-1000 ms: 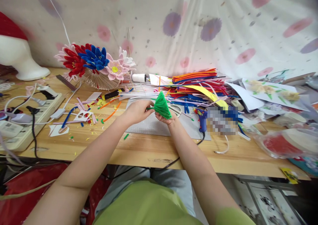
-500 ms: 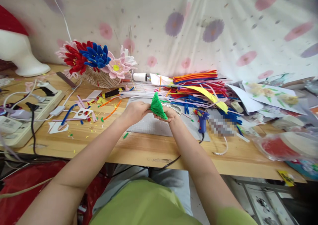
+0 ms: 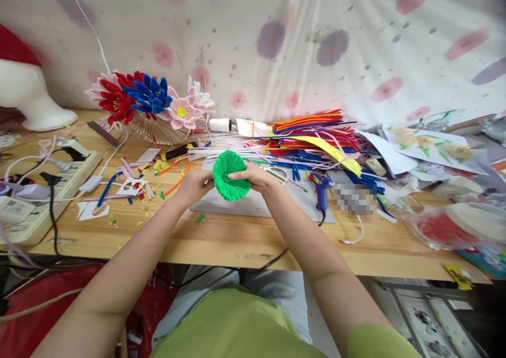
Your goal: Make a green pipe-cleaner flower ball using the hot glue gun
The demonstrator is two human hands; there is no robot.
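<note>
A green pipe-cleaner cone point(image 3: 226, 186) is held over the grey mat, its round, ribbed open face turned up towards me. My left hand point(image 3: 194, 187) is closed at its left, with the fingertips partly hidden behind the rim, where the narrow end is out of sight. From the right, my right hand point(image 3: 255, 177) grips the cone's wall, one digit reaching across the face into the hollow centre. Its other fingers are hidden behind the cone. White-handled scissors point(image 3: 279, 175) lie just beyond my right hand.
A blue glue gun point(image 3: 323, 192) lies right of the grey mat point(image 3: 292, 204). Bundled pipe cleaners point(image 3: 308, 121) are heaped at the back. Pipe-cleaner flowers point(image 3: 150, 94) stand back left, near a power strip point(image 3: 75, 189) with cords. Scraps litter the left; papers and plastic bags crowd the right.
The cone has turned from side view, narrow end left, to show its open face, and shifted left. My left hand moved left and slightly down; the right hand's grip now reaches over the rim.
</note>
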